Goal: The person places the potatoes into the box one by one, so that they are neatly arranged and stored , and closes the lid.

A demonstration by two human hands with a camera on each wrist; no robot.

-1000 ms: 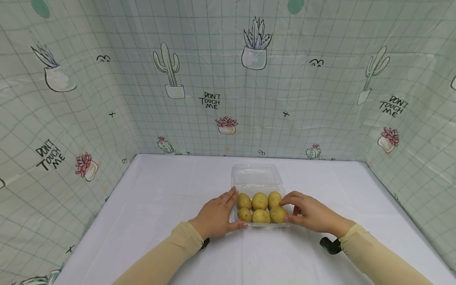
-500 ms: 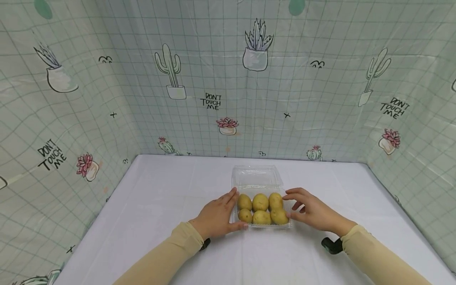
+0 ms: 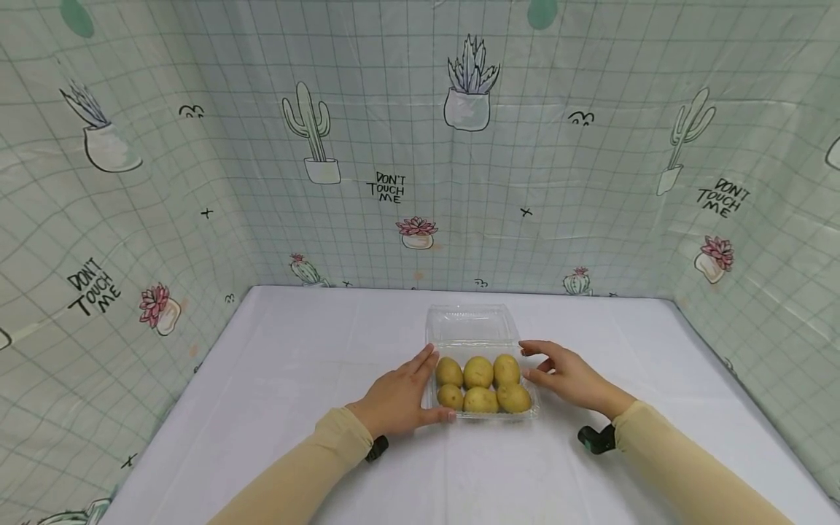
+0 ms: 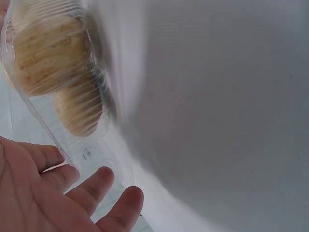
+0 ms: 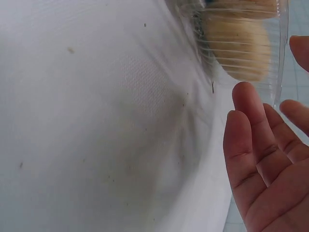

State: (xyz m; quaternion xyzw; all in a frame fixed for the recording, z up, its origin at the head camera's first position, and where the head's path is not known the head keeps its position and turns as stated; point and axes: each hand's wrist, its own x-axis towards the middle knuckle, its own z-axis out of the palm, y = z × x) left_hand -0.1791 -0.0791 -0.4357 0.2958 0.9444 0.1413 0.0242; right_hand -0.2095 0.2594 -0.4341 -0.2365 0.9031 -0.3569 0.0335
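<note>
A clear plastic clamshell box (image 3: pixel 492 416) lies on the table with its lid (image 3: pixel 474 323) folded back, away from me. Several potatoes (image 3: pixel 480 399) fill its base in two rows. My left hand (image 3: pixel 400 399) rests against the box's left side, fingers stretched along it and thumb at the front edge. In the left wrist view, potatoes (image 4: pixel 79 106) show through the ribbed wall above the straight fingers. My right hand (image 3: pixel 572 375) is at the box's right back corner, index fingertip close to the hinge, fingers loosely bent. The right wrist view shows no object within the right hand (image 5: pixel 270 159).
A white cloth covers the table (image 3: pixel 315 343). Behind and on both sides hangs a gridded curtain (image 3: pixel 367 240) printed with potted plants. A dark wrist device (image 3: pixel 596 440) sits under the right wrist, another (image 3: pixel 377 448) under the left.
My right hand has come off the front right potato and shifted backward along the box's right side to its hinge corner. The left hand has stayed in place.
</note>
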